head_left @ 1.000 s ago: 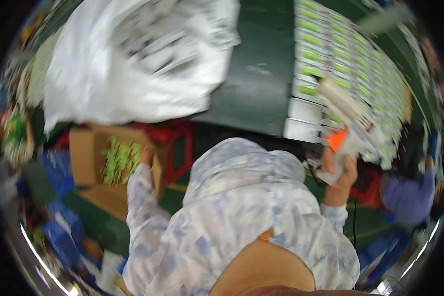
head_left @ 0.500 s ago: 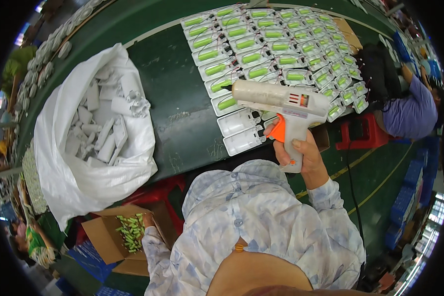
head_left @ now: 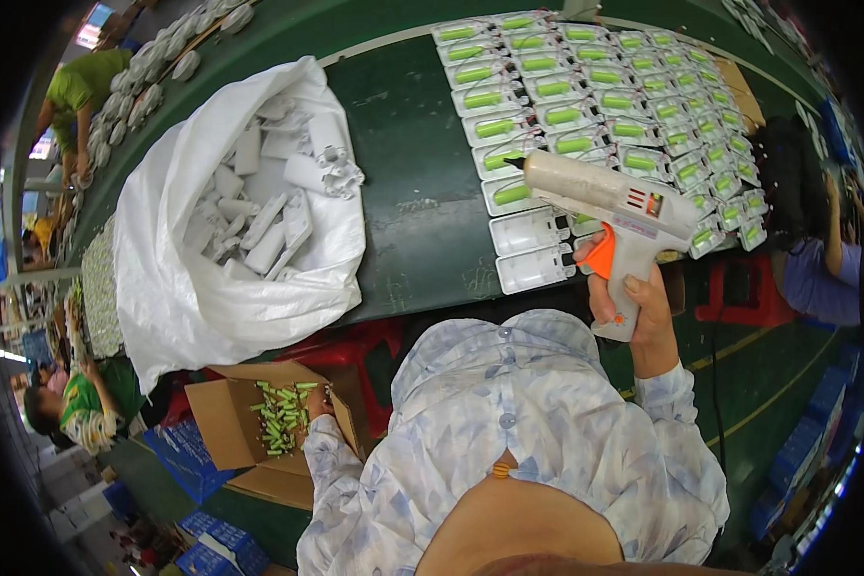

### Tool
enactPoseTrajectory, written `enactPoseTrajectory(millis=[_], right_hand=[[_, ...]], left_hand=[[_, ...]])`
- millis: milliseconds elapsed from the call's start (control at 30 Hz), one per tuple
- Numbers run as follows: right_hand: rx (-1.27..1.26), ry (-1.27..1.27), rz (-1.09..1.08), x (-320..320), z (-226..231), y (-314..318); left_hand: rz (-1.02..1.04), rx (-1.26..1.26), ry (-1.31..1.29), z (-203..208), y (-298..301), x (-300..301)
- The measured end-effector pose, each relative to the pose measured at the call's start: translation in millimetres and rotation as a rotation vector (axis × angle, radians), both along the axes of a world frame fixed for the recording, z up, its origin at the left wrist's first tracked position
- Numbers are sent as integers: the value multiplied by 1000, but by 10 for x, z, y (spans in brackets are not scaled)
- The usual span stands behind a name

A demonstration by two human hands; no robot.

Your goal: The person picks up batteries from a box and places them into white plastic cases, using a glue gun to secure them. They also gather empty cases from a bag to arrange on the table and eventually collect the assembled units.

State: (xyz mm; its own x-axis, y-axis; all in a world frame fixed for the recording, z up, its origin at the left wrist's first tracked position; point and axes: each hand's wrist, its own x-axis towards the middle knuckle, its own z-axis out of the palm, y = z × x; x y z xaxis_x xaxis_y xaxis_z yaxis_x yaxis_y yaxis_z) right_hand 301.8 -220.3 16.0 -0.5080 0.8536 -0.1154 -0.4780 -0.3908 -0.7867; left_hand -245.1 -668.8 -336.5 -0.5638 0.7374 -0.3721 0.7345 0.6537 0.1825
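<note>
My right hand [head_left: 634, 307] grips the handle of a white glue gun [head_left: 614, 206] with an orange trigger, its nozzle pointing left over the white trays [head_left: 533, 230] on the green table [head_left: 418, 192]. Many of those trays hold green cylindrical cells [head_left: 494, 127]; two nearest me look empty. My left hand [head_left: 315, 403] reaches down into an open cardboard box [head_left: 230, 432] of loose green cells [head_left: 280, 415]; whether it holds any is hidden.
A big white sack [head_left: 202, 288] of white plastic housings sits on the table's left part. A red stool [head_left: 355, 360] is under the table. Other people work at the left [head_left: 67, 408] and right [head_left: 816, 269]. Blue crates [head_left: 202, 547] lie on the floor.
The view has swung so more of the table and the sack show. The glue gun has come lower and nearer me. My left hand stays in the cardboard box.
</note>
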Motion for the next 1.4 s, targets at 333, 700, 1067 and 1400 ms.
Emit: enactPoseTrajectory(millis=[333, 700, 1067, 1400], right_hand=[[5, 73, 55, -44, -102, -8], [79, 64, 196, 56, -237, 172], [52, 82, 104, -78, -142, 83], [-18, 109, -2, 130, -64, -251]], left_hand=[[1286, 767, -700, 1599, 6, 360], [1372, 1195, -559, 2548, -21, 400], [565, 976, -948, 4323, 1487, 815], [-54, 632, -1014, 4157, 4263, 1950]])
